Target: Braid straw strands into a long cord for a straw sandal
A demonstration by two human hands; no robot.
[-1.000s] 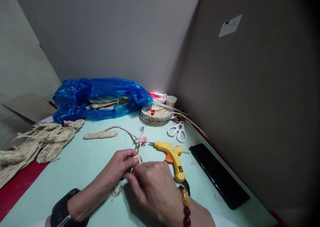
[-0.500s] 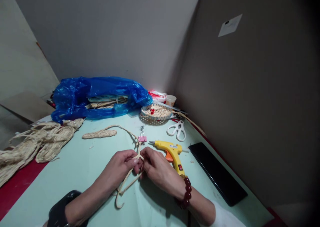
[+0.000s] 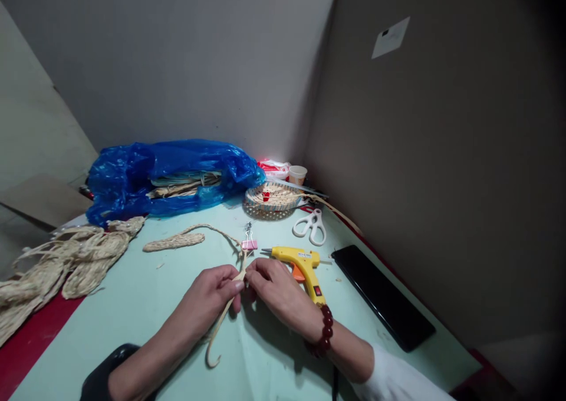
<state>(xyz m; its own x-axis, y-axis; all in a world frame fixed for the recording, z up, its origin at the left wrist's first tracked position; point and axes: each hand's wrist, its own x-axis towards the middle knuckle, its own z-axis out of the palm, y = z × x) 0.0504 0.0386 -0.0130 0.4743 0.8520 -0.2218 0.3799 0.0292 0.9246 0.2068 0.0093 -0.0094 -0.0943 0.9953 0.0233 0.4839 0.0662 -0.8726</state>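
Observation:
Between my hands runs a thin plaited cord of pale straw [image 3: 243, 263], its loose strands [image 3: 216, 336] hanging toward me and curling at the end. My left hand [image 3: 216, 289] pinches the strands between thumb and finger. Close against it, my right hand [image 3: 276, 289] is closed with fingertips at the same crossing; the strand inside is mostly hidden. Just beyond, a pink binder clip [image 3: 249, 245] sits at the cord. From there the cord curves left to a flat, elongated woven straw piece [image 3: 174, 242].
A yellow glue gun [image 3: 305, 259] lies by my right hand, with white scissors [image 3: 310, 227] behind it and a black phone-like slab [image 3: 382, 295] to the right. Woven trays [image 3: 274, 197], a paper cup [image 3: 298, 174] and a blue plastic bag [image 3: 177, 153] stand behind. Woven straw pieces [image 3: 95, 259] lie left.
My right hand has moved slightly left, closing up to my left hand. One strand that hung below the hands no longer shows there. The view has shifted slightly.

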